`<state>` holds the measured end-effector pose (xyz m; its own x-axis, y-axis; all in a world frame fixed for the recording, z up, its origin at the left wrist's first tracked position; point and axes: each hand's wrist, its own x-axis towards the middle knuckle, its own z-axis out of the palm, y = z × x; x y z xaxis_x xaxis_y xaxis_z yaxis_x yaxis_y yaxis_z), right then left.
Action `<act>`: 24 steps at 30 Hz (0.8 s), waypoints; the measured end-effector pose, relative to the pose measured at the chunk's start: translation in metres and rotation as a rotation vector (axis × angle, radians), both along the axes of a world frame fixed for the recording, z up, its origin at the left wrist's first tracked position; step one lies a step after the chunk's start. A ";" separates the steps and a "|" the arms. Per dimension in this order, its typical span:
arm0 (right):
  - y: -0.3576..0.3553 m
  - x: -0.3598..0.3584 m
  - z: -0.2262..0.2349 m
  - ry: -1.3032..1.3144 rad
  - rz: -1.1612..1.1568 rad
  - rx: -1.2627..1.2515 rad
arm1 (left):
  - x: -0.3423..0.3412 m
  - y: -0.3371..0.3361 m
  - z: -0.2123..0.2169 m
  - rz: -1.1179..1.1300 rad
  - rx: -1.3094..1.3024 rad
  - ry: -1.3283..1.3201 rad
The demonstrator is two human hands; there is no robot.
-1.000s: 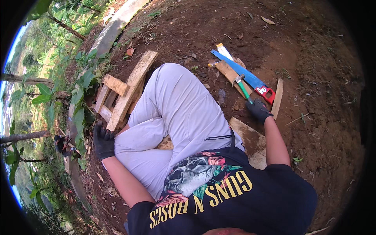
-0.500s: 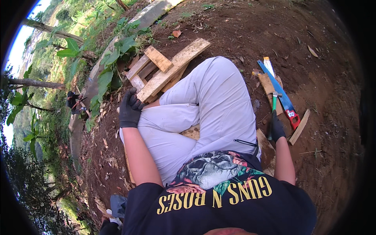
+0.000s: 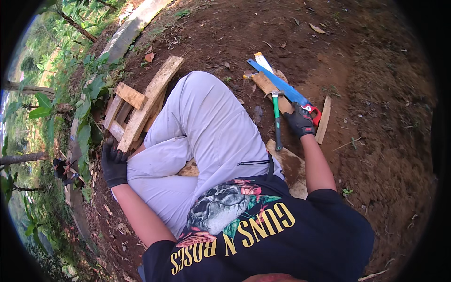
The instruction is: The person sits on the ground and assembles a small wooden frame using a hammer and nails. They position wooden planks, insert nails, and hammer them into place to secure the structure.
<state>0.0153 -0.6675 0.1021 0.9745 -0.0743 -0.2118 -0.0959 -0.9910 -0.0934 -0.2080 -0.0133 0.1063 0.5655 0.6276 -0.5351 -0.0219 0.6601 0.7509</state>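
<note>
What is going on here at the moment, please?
A person sits outdoors, black-gloved left hand at the near end of a long pale wooden plank. The black-gloved right hand is at the handle end of a blue-bladed, red-handled handsaw, its hold unclear. A green-handled metal hammer lies free nearby.

Blue, red and green on brown soil (image 3: 376,117)
The saw (image 3: 283,85) is blue with a red handle (image 3: 318,115), the hammer handle (image 3: 276,120) green and black, the gloves (image 3: 114,165) black.
</note>
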 end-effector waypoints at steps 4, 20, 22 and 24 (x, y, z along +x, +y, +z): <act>0.018 0.019 0.001 0.178 -0.012 -0.078 | 0.007 -0.008 0.010 0.035 0.016 0.017; -0.062 0.113 0.153 -0.323 0.226 -0.704 | -0.011 0.016 -0.012 -0.149 -0.107 -0.238; -0.038 0.124 0.173 -0.305 0.217 -0.615 | -0.012 0.014 -0.013 -0.138 -0.097 -0.246; -0.021 0.137 0.184 -0.314 0.282 -0.494 | -0.013 0.015 -0.013 -0.153 -0.092 -0.279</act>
